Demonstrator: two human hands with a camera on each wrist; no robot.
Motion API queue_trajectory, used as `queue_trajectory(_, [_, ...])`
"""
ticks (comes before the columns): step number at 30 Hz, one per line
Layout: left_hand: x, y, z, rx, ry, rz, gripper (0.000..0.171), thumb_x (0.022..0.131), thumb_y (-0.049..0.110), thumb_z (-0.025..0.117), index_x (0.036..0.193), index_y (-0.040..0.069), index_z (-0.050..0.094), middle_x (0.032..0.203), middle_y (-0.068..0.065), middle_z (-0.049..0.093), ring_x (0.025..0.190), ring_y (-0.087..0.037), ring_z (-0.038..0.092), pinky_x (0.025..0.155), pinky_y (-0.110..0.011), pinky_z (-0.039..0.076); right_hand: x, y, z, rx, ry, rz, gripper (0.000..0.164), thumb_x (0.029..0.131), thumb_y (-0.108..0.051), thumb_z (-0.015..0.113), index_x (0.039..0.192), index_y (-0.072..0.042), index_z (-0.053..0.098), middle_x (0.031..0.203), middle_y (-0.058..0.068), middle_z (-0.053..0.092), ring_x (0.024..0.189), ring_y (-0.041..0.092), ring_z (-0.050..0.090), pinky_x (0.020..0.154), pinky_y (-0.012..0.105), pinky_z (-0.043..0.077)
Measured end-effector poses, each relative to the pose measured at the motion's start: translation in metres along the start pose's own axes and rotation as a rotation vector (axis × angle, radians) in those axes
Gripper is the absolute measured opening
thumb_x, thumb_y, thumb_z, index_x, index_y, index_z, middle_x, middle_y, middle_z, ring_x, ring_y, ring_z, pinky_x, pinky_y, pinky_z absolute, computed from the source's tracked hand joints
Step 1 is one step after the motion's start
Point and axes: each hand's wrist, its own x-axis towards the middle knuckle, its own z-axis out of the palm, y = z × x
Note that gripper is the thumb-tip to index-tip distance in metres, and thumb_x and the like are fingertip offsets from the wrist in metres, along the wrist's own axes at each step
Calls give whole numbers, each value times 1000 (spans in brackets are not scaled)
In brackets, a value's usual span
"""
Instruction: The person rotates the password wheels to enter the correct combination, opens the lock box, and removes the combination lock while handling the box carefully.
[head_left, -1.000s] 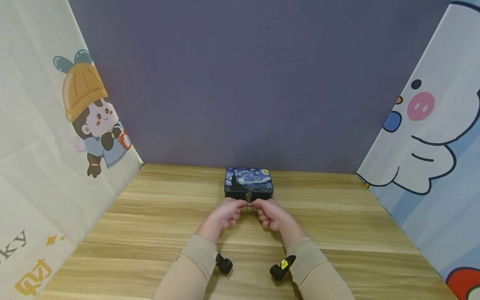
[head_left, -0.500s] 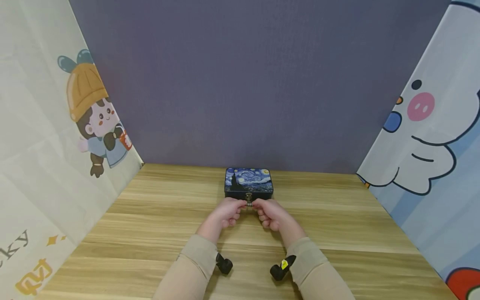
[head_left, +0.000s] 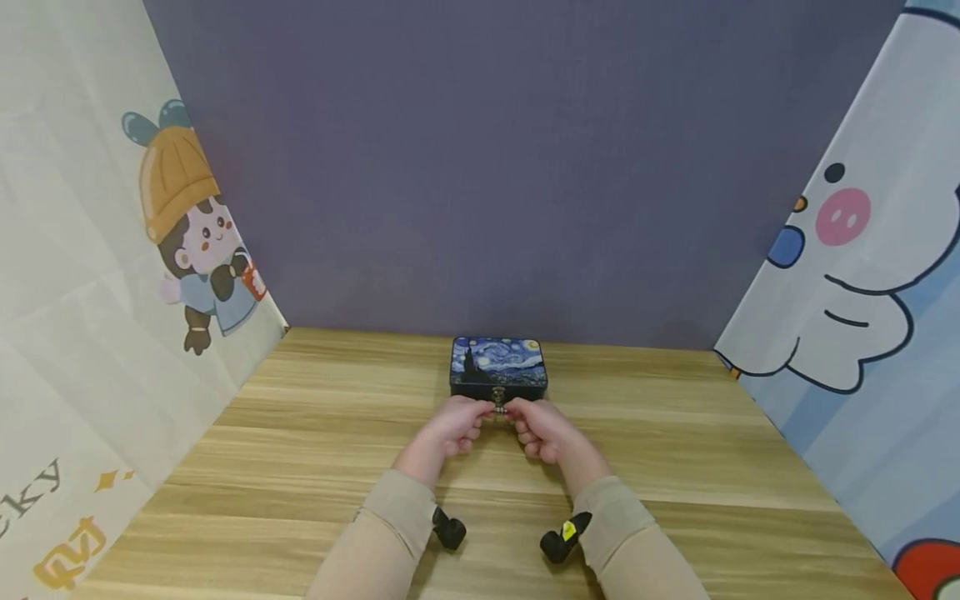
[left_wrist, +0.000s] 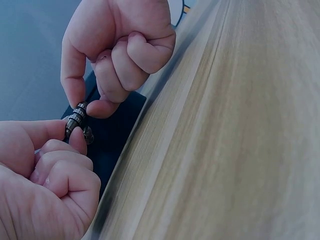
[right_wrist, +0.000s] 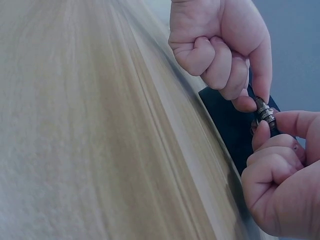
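A small dark box [head_left: 498,362] with a starry night picture on its lid sits at the far side of the wooden table, lid down. On its front hangs a small metal combination padlock [left_wrist: 76,117] with ridged number rings, at a brass-coloured clasp [head_left: 498,393]. My left hand [head_left: 454,425] pinches one end of the padlock between thumb and index finger, the other fingers curled in. From the opposite side my right hand [head_left: 546,428] pinches the other end the same way. Between the fingertips the number rings [right_wrist: 267,115] show in the right wrist view.
The wooden table [head_left: 315,467] runs up to a grey-purple back panel [head_left: 495,183] right behind the box. Printed cartoon sheets stand at left [head_left: 67,250] and right [head_left: 892,333]. A small black wrist camera [head_left: 448,530] sits on each sleeve.
Both hands keep their pinch on the padlock and the box stays in place. Only a slight shift of the head view and of the left sheet shows.
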Motion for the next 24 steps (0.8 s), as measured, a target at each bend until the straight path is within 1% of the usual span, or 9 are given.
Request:
queue_trajectory(6, [1, 0, 0, 2, 10, 0, 30, 100, 24, 59, 103, -6, 60, 58, 7, 35, 44, -5, 24, 39, -20, 23, 1, 0, 0, 7, -1, 6, 21, 93, -25, 61, 87, -5, 56, 57, -8, 30, 43, 5, 22, 39, 21, 19])
queue_trajectory(11, [1, 0, 0, 5, 12, -3, 30, 100, 24, 59, 102, -6, 60, 58, 7, 35, 44, -5, 24, 39, -21, 23, 3, 0, 0, 5, 0, 6, 20, 93, -24, 61, 86, -6, 56, 57, -8, 29, 43, 5, 21, 38, 21, 18])
queue_trajectory(24, [3, 0, -2, -14, -4, -13, 28, 100, 23, 59, 101, -5, 60, 59, 7, 36, 44, -4, 24, 39, -21, 22, 3, 0, 0, 1, 14, 9, 21, 93, -26, 61, 86, -6, 57, 57, -8, 30, 44, 5, 21, 38, 21, 19])
